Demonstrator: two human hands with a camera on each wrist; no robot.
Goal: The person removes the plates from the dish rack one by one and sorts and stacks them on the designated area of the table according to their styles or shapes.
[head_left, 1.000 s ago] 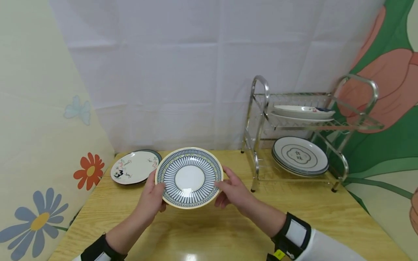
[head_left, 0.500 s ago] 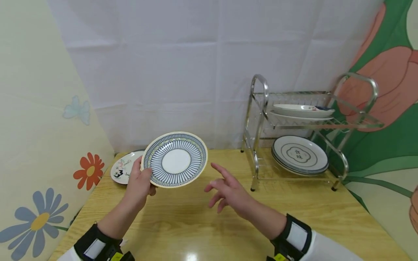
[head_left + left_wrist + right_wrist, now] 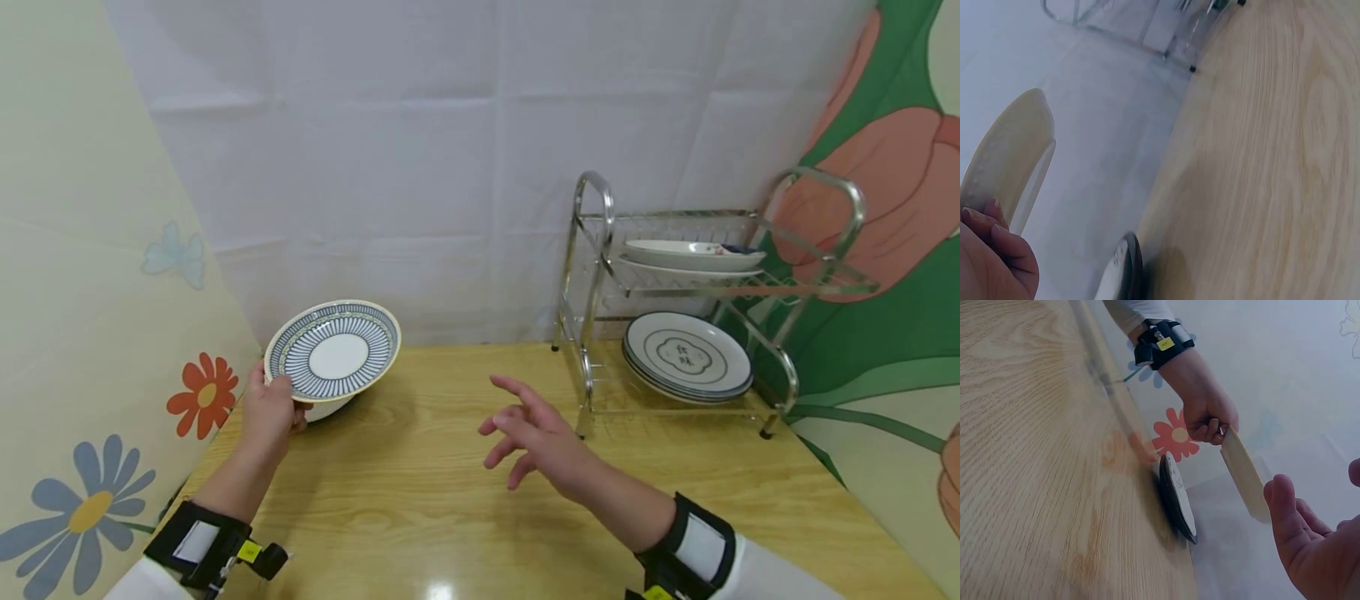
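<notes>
My left hand (image 3: 267, 414) grips the left edge of a round plate (image 3: 339, 352) with a blue striped pattern and a pale yellow rim, thumb on top and fingers beneath. The plate is held over the white plates (image 3: 328, 409) at the left back of the table and hides most of them. In the right wrist view these stacked plates (image 3: 1179, 494) show below the held plate (image 3: 1244, 476), with a gap between. My right hand (image 3: 546, 439) hovers over the middle of the table, fingers loosely spread, holding nothing.
A two-tier metal dish rack (image 3: 589, 367) stands at the right back. Its lower tier holds a stack of round plates (image 3: 686, 357), its upper tier an oval dish (image 3: 690, 254). A white cloth (image 3: 390, 167) hangs behind the wooden table (image 3: 450, 517).
My right hand has let go of the striped plate and stays near the middle. My left hand has carried the plate to the left, over the white plates.
</notes>
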